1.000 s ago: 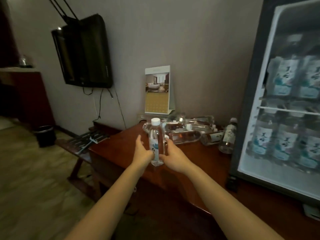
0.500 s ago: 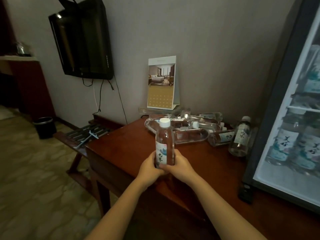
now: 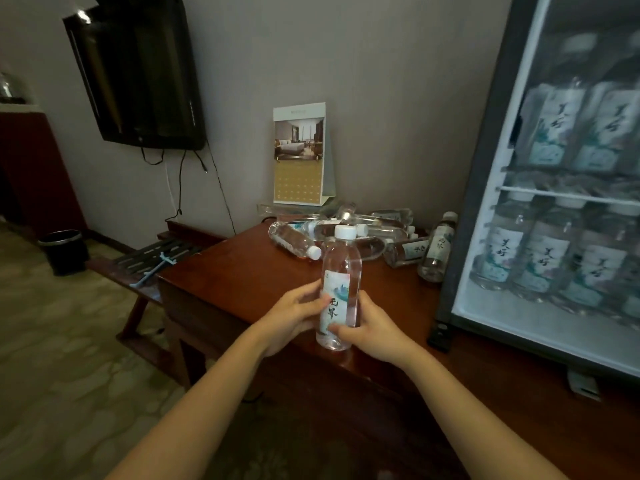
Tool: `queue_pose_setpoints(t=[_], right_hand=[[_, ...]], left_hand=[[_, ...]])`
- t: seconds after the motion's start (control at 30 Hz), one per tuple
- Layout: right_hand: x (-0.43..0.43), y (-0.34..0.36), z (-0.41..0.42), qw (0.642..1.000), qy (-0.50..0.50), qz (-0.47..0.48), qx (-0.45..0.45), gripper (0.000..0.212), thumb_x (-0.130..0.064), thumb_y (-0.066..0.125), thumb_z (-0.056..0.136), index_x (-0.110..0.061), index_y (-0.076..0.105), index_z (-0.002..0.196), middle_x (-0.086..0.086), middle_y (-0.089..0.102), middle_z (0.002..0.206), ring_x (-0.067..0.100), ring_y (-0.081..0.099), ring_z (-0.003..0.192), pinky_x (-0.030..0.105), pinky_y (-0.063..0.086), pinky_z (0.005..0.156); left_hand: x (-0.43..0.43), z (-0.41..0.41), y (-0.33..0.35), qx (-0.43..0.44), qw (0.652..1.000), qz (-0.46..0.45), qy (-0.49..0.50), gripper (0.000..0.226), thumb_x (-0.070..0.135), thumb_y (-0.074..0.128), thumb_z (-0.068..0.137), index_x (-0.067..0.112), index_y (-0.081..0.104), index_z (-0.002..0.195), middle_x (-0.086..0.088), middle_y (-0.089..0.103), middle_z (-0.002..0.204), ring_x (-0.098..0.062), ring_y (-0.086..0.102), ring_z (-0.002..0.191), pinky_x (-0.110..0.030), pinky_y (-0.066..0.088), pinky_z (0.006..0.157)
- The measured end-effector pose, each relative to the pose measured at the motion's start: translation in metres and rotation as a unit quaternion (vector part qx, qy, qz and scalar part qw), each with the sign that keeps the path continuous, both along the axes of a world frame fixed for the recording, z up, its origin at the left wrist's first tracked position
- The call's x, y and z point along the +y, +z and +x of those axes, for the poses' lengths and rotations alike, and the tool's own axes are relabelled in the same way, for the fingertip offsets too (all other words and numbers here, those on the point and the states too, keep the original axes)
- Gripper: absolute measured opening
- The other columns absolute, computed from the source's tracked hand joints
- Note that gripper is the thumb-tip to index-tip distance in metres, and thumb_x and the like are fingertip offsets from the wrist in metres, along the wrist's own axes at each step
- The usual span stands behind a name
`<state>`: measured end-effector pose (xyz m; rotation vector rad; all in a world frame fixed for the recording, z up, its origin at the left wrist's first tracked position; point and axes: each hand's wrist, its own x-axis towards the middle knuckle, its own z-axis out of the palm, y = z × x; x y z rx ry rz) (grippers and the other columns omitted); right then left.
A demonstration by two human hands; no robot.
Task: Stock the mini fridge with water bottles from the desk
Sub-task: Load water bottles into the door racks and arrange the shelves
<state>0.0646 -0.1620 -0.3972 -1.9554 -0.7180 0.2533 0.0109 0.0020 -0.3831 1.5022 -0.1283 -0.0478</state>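
Inspector: While the heap of bottles (image 3: 349,233) lies at the table's (image 3: 235,271) far edge, where is the picked one?

Officer: Water bottle (image 3: 341,285) upright at the near edge, drawn back from mid-table a second ago. Left hand (image 3: 294,313) and right hand (image 3: 370,327) both have fingers clamped round its label. Judged: pick done; carry to the open mini fridge (image 3: 479,188) remains.

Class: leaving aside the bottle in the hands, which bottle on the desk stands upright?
The rightmost bottle, beside the fridge, stands cap up. The other desk bottles lie on their sides in a pile.
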Motion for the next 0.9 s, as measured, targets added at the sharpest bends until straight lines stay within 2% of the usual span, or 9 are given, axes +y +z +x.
queue_pose_setpoints(t=[0.13, 0.23, 0.3, 0.37, 0.43, 0.57, 0.7, 0.77, 0.9], right_hand=[[-0.035, 0.012, -0.019, 0.999, -0.024, 0.024, -0.002, 0.056, -0.022, 0.071, 0.08, -0.025, 0.037, 0.125, -0.005, 0.059, 0.121, 0.005, 0.061, 0.104, 0.025, 0.054, 0.086], [-0.064, 0.029, -0.03, 0.998, -0.047, 0.031, -0.012, 0.056, -0.025, 0.07, 0.082, -0.028, 0.036, 0.126, -0.004, 0.057, 0.125, 0.007, 0.059, 0.109, 0.03, 0.052, 0.092], [-0.086, 0.041, -0.042, 0.996, -0.062, 0.055, -0.01, 0.059, -0.023, 0.067, 0.084, -0.025, 0.034, 0.134, -0.003, 0.057, 0.126, 0.007, 0.06, 0.107, 0.026, 0.053, 0.087], [-0.109, 0.055, -0.053, 0.994, -0.077, 0.079, -0.026, 0.06, -0.02, 0.064, 0.087, -0.027, 0.032, 0.137, -0.003, 0.059, 0.123, 0.003, 0.062, 0.1, 0.018, 0.052, 0.075], [-0.131, 0.067, -0.063, 0.99, -0.097, 0.091, -0.046, 0.058, -0.019, 0.061, 0.089, -0.031, 0.032, 0.137, -0.003, 0.061, 0.121, 0.004, 0.063, 0.097, 0.016, 0.05, 0.072], [-0.179, 0.09, -0.085, 0.981, -0.139, 0.106, -0.082, 0.058, -0.019, 0.06, 0.09, -0.035, 0.031, 0.138, -0.005, 0.062, 0.121, 0.012, 0.065, 0.101, 0.035, 0.054, 0.089], [-0.227, 0.117, -0.112, 0.969, -0.184, 0.081, -0.146, 0.065, -0.022, 0.061, 0.089, -0.042, 0.027, 0.14, -0.009, 0.063, 0.12, 0.014, 0.067, 0.097, 0.031, 0.055, 0.085], [-0.25, 0.13, -0.126, 0.96, -0.211, 0.073, -0.17, 0.066, -0.022, 0.062, 0.088, -0.046, 0.027, 0.139, -0.01, 0.063, 0.12, 0.01, 0.065, 0.102, 0.037, 0.053, 0.092], [-0.292, 0.156, -0.155, 0.943, -0.255, 0.053, -0.207, 0.077, -0.032, 0.063, 0.086, -0.041, 0.016, 0.146, -0.01, 0.061, 0.125, 0.008, 0.061, 0.11, 0.043, 0.049, 0.098]], left_hand=[[-0.031, -0.005, 0.014, -0.018, 1.0, 0.014, -0.018, 0.035, 0.019, 0.049, 0.095, 0.017, 0.053, 0.129, -0.009, 0.063, 0.123, -0.025, 0.06, 0.113, -0.042, 0.05, 0.095], [-0.059, -0.006, 0.029, -0.046, 0.998, 0.026, -0.021, 0.032, 0.02, 0.047, 0.095, 0.015, 0.055, 0.126, -0.008, 0.066, 0.118, -0.023, 0.063, 0.108, -0.036, 0.054, 0.088], [-0.083, -0.009, 0.042, -0.066, 0.997, 0.03, -0.028, 0.029, 0.021, 0.046, 0.095, 0.017, 0.058, 0.122, -0.005, 0.069, 0.112, -0.02, 0.065, 0.102, -0.032, 0.056, 0.082], [-0.109, -0.012, 0.054, -0.09, 0.995, 0.03, -0.04, 0.025, 0.023, 0.045, 0.096, 0.022, 0.059, 0.117, -0.003, 0.069, 0.109, -0.02, 0.066, 0.101, -0.036, 0.056, 0.084], [-0.134, -0.015, 0.067, -0.113, 0.992, 0.027, -0.052, 0.025, 0.023, 0.045, 0.097, 0.023, 0.059, 0.117, -0.001, 0.07, 0.107, -0.02, 0.066, 0.1, -0.038, 0.055, 0.085], [-0.184, -0.02, 0.089, -0.163, 0.982, 0.042, -0.081, 0.023, 0.023, 0.044, 0.098, 0.029, 0.057, 0.116, 0.001, 0.069, 0.109, -0.017, 0.066, 0.1, -0.036, 0.055, 0.083], [-0.236, -0.029, 0.112, -0.22, 0.969, 0.056, -0.097, 0.03, 0.021, 0.042, 0.098, 0.02, 0.049, 0.127, 0.002, 0.066, 0.108, -0.012, 0.067, 0.094, -0.028, 0.056, 0.077], [-0.261, -0.036, 0.124, -0.25, 0.961, 0.047, -0.112, 0.027, 0.018, 0.042, 0.098, 0.019, 0.049, 0.123, 0.003, 0.065, 0.106, -0.009, 0.067, 0.092, -0.027, 0.057, 0.076], [-0.302, -0.052, 0.151, -0.303, 0.938, 0.024, -0.168, 0.02, 0.016, 0.041, 0.098, 0.024, 0.053, 0.112, 0.009, 0.07, 0.092, -0.005, 0.068, 0.085, -0.023, 0.056, 0.071]])
